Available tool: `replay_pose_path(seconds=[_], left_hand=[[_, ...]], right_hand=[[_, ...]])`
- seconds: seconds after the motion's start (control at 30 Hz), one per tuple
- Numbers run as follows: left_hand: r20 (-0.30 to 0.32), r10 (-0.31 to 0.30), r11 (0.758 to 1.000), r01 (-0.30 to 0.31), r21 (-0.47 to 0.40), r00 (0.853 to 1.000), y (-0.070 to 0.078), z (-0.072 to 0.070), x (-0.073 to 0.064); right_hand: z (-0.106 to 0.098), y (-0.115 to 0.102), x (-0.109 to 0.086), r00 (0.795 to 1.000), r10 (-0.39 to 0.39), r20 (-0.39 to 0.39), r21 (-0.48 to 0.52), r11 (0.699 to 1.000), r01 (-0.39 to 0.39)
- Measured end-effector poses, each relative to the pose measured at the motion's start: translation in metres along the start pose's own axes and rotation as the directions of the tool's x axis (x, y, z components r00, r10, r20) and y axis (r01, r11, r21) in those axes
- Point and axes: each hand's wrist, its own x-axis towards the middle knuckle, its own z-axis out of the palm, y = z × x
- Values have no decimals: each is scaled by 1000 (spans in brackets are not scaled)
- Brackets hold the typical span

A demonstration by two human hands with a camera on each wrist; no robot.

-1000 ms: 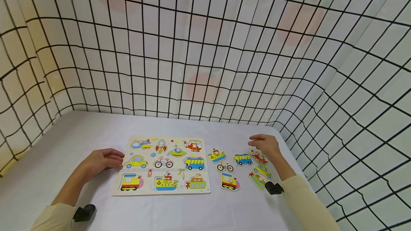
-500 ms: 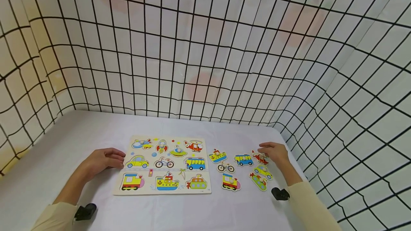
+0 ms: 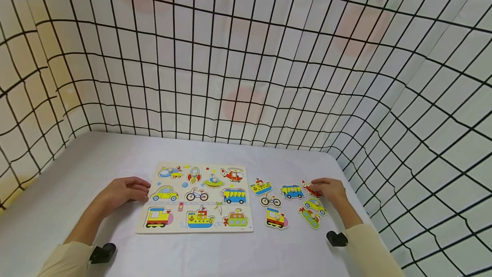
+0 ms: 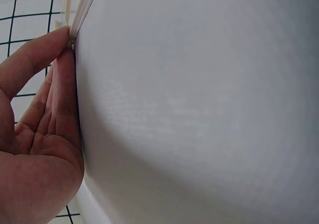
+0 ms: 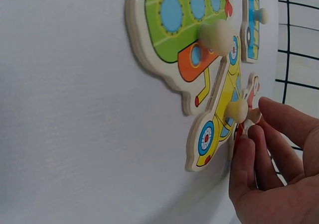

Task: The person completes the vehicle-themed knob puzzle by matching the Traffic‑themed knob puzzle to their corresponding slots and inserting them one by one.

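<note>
My right hand is at the helicopter puzzle piece, on the right of the table. In the right wrist view its thumb and fingertips close in on the small wooden knob of that piece, covering much of it. Left of the other pieces lies a wooden puzzle board printed with vehicles. My left hand rests by the board's left edge, fingers relaxed and fingertips touching that edge. A yellow car piece and a green submarine piece lie just beside the right hand.
More loose pieces lie between board and right hand: a ship, a bicycle, a bus and a train. Black netting over white cloth walls stands around the back and sides of the table.
My right hand has come down and toward me from above the table's back right onto the helicopter piece, its fingers closing at the knob. The left hand and board stay put.
</note>
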Motion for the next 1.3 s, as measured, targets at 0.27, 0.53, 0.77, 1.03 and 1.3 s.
replay_pose_path(seconds=[0.27, 0.53, 0.77, 1.03, 1.3], left_hand=[[-2, -1, 1000, 1, 17, 1000, 3, 0, 0], [-2, -1, 1000, 1, 10, 1000, 2, 1, 1], [-3, -4, 1000, 4, 1, 1000, 2, 0, 1], [-3, -16, 1000, 16, -10, 1000, 2, 0, 0], [-9, -7, 1000, 7, -8, 1000, 1, 0, -1]], right_hand=[[3, 2, 0, 1000, -9, 8, -21, 1000, 9], [6, 5, -1, 1000, -12, -22, -16, 1000, 11], [9, 5, -2, 999, -26, -45, -13, 1000, 25], [9, 4, -2, 997, -35, -63, -37, 999, 33], [6, 1, 0, 999, -31, -42, -37, 999, 29]])
